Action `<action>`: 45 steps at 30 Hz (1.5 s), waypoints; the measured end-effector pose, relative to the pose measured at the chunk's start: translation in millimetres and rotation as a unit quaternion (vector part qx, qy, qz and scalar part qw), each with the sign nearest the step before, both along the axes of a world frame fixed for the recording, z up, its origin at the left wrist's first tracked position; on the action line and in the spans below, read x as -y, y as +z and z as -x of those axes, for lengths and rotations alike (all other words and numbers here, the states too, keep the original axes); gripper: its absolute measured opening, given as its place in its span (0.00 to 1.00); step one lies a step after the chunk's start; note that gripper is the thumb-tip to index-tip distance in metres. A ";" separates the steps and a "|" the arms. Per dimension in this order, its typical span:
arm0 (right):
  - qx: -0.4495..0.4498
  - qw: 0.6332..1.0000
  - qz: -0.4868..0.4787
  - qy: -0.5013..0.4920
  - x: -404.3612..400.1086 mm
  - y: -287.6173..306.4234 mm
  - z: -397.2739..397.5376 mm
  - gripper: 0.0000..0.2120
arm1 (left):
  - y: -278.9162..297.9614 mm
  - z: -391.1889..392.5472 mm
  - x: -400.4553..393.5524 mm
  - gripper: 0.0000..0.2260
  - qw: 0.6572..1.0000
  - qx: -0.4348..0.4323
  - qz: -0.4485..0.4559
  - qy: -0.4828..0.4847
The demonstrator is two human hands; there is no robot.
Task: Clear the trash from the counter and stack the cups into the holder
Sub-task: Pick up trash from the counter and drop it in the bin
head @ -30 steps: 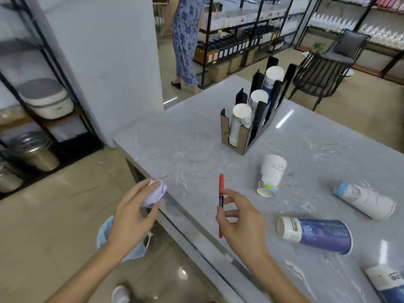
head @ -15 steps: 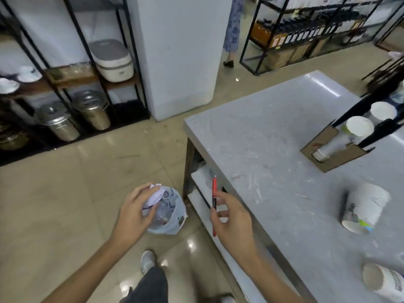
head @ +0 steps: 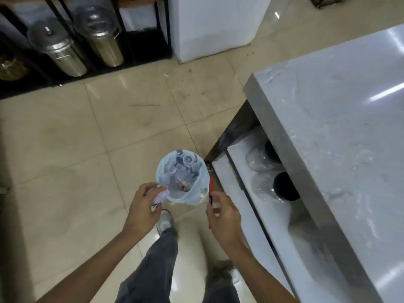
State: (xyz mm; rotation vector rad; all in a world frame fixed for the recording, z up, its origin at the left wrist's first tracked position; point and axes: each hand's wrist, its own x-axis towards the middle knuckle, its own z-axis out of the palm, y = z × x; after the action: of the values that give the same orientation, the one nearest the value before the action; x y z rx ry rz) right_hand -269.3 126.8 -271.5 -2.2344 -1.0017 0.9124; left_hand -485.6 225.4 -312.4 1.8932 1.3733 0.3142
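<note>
A small trash bin [head: 162,171] lined with a pale blue bag stands on the floor beside the counter's corner. My left hand [head: 143,207] is closed around a crumpled pale purple paper [head: 160,196] at the bin's near-left rim. My right hand [head: 222,214] grips a red pen [head: 210,189] upright, just right of the bin. The grey marble counter [head: 341,110] fills the right side. The cups and the cup holder are out of view.
A lower shelf [head: 251,215] under the counter holds clear lids and dark round objects. Two steel canisters [head: 96,33] stand on a black rack at the back left. A white pillar [head: 216,25] rises behind. My legs and shoes are below the bin.
The view has swung down and left from the countertop to the floor. Both hands have moved over to the bin, still holding the paper and the pen.
</note>
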 end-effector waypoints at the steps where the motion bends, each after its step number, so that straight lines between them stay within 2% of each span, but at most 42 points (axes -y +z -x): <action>1: -0.011 1.000 0.010 -0.006 -7.2 -16.4 3.3 0.12 | -16.3 0.6 -2.9 0.24 1.000 -0.001 0.013 0.009; 4: -0.014 0.999 0.028 -0.010 -24.9 -68.0 11.1 0.13 | -60.5 -0.6 -10.5 0.23 0.998 0.000 0.050 0.028; 13: -0.032 0.991 0.130 -0.017 -71.2 -221.1 19.9 0.13 | -194.5 -14.0 -41.3 0.16 0.993 -0.002 0.118 -0.010; 18: -0.038 0.986 0.162 -0.007 -93.3 -297.5 24.7 0.17 | -273.1 -17.5 -58.4 0.19 0.987 -0.017 0.151 -0.046; 22: -0.038 0.985 0.167 0.008 -111.7 -355.0 29.8 0.17 | -328.9 -19.9 -73.9 0.22 0.984 -0.047 0.129 -0.109; 28: -0.002 0.984 0.177 0.037 -132.7 -415.0 34.5 0.13 | -376.4 -32.7 -102.9 0.21 0.980 -0.085 0.091 -0.153; 35: 0.035 0.983 0.173 0.052 -135.0 -434.6 34.6 0.09 | -394.2 -42.0 -109.6 0.23 0.974 -0.130 0.050 -0.179; 40: 0.030 0.986 0.154 0.047 -122.9 -409.7 32.6 0.12 | -376.8 -40.6 -105.2 0.31 0.973 -0.104 0.056 -0.198; 45: 0.035 0.981 0.184 0.054 -107.1 -374.5 32.2 0.15 | -341.2 -35.3 -101.1 0.27 0.961 -0.123 0.034 -0.245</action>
State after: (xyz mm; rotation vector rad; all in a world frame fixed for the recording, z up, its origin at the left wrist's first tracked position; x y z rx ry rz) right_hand -301.6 233.9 -646.0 -2.5499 -1.0661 1.1529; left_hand -450.3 326.6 -653.6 2.1885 0.9973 -0.2183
